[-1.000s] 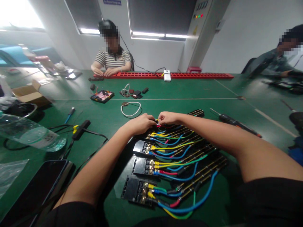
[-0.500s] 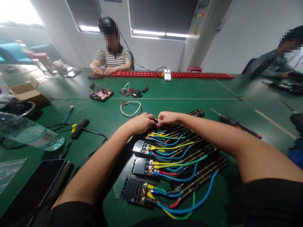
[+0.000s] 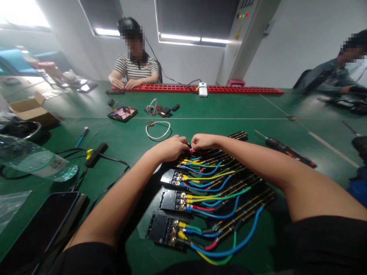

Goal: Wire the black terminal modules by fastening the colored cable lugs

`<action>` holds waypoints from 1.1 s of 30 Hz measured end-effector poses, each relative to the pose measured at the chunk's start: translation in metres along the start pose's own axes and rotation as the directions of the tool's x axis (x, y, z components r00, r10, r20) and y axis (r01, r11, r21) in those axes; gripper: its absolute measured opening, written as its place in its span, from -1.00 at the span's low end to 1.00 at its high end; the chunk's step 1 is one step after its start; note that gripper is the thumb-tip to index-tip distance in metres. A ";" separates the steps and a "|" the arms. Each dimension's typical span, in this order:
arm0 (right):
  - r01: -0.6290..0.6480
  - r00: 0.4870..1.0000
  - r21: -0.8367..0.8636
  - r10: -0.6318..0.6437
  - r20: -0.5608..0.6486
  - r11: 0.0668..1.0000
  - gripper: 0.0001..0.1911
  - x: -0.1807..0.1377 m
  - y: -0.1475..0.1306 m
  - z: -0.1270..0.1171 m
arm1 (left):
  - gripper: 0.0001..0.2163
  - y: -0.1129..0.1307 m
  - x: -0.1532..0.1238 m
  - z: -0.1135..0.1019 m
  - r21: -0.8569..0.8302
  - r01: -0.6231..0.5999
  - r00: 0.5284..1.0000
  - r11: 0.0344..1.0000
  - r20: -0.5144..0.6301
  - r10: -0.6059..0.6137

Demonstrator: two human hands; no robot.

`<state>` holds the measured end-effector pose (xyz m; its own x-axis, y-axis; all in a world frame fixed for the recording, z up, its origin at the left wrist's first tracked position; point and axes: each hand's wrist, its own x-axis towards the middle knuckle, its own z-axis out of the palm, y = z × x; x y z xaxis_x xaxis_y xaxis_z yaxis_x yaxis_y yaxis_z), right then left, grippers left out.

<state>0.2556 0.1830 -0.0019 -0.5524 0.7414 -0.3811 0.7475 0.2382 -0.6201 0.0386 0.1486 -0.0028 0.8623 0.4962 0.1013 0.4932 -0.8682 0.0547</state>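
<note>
Several black terminal blocks (image 3: 171, 200) lie in a row, with yellow, blue and red crimp lugs at their screws. Blue (image 3: 229, 252), green and yellow wires run from them to long black strips with brass-coloured rails (image 3: 246, 215). At the far end of the row, my left hand (image 3: 174, 148) curls its fingers over a block that it mostly hides. Right beside it, my right hand (image 3: 203, 141) is closed in a pinch on a small wire end; a red wire shows just under the fingers. The fingertips of both hands nearly touch.
A screwdriver (image 3: 286, 149) lies to the right. On the left are a phone (image 3: 37, 229), a plastic bottle (image 3: 40, 160), a cable with a black inline box (image 3: 96, 154) and a cardboard box (image 3: 34, 110). Two people sit across the table, one at a long red grid strip (image 3: 172, 89).
Both hands stay at the same block, with only slight finger movement. The wires and blocks nearer to me have not moved.
</note>
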 end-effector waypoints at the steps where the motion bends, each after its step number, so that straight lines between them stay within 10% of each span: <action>1: -0.004 1.000 -0.014 0.004 0.005 1.000 -0.94 0.000 0.000 0.000 | -0.71 0.000 0.000 0.000 0.000 0.003 1.000 1.000 0.001 -0.003; 33: -0.082 0.994 -0.215 0.063 -0.091 0.973 -0.87 -0.012 -0.014 -0.003 | -0.69 -0.004 -0.003 0.000 -0.022 0.013 1.000 1.000 -0.011 -0.014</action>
<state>0.2527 0.1731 0.0133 -0.4680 0.8091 -0.3553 0.8520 0.3063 -0.4245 0.0345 0.1503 -0.0034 0.8541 0.5080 0.1116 0.5021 -0.8613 0.0779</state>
